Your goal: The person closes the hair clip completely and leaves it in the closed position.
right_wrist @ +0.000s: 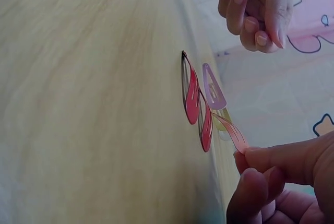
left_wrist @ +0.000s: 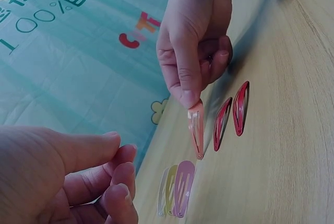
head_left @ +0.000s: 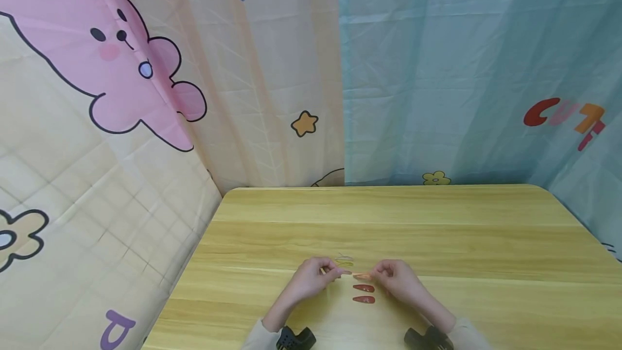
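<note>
In the left wrist view, my right hand point(left_wrist: 190, 41) pinches the wide end of an orange-pink snap hair clip point(left_wrist: 195, 130) between thumb and finger, its narrow end pointing toward the other clips. My left hand point(left_wrist: 78, 177) holds nothing, its fingers loosely curled and the thumb close to the index fingertip. Beyond those fingers, a purple hair clip point(left_wrist: 184, 187) lies beside a yellow-green clip point(left_wrist: 170, 187) and a whitish clip point(left_wrist: 162, 192). Two red hair clips point(head_left: 363, 288) point(head_left: 363, 300) rest in a row nearer my body, below the orange-pink one in the head view.
The clips are on a light wooden table point(head_left: 272, 231). Printed curtains, a blue one point(head_left: 437, 69) and a cream one point(head_left: 282, 69), hang behind its far edge, and a patterned cloth point(head_left: 97, 188) hangs along the left. Dark camera mounts point(head_left: 295, 338) sit at the wrists.
</note>
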{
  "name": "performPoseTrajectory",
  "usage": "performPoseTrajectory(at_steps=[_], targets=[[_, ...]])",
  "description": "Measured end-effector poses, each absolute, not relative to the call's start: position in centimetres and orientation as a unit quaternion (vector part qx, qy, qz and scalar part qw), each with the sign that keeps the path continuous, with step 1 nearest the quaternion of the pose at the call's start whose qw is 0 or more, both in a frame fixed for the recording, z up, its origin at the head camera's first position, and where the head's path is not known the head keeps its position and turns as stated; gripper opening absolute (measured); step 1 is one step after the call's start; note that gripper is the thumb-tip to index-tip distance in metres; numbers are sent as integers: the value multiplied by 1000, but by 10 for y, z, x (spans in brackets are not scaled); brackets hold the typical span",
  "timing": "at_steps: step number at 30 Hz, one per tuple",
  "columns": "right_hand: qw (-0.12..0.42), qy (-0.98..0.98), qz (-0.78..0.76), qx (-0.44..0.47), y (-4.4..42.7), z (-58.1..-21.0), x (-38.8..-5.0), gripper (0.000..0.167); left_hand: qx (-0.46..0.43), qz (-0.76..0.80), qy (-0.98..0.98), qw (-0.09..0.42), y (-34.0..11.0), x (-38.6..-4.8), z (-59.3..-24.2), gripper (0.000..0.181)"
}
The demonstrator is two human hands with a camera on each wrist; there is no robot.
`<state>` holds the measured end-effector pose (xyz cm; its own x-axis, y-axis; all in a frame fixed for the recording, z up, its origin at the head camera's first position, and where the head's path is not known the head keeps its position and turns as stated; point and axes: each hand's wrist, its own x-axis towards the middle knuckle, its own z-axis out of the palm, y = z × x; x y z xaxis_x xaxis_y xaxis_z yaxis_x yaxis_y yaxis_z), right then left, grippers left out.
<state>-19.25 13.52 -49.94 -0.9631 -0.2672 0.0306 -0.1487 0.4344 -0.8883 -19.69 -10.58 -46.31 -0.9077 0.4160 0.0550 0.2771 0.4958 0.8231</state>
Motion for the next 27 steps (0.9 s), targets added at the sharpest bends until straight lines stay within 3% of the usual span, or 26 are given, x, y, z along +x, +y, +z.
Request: performPoseTrajectory(at_steps=[27], targets=[[3,880,-464,-99,133,-498,-189,8,200,460,859,100,-104,-196,-466,21]])
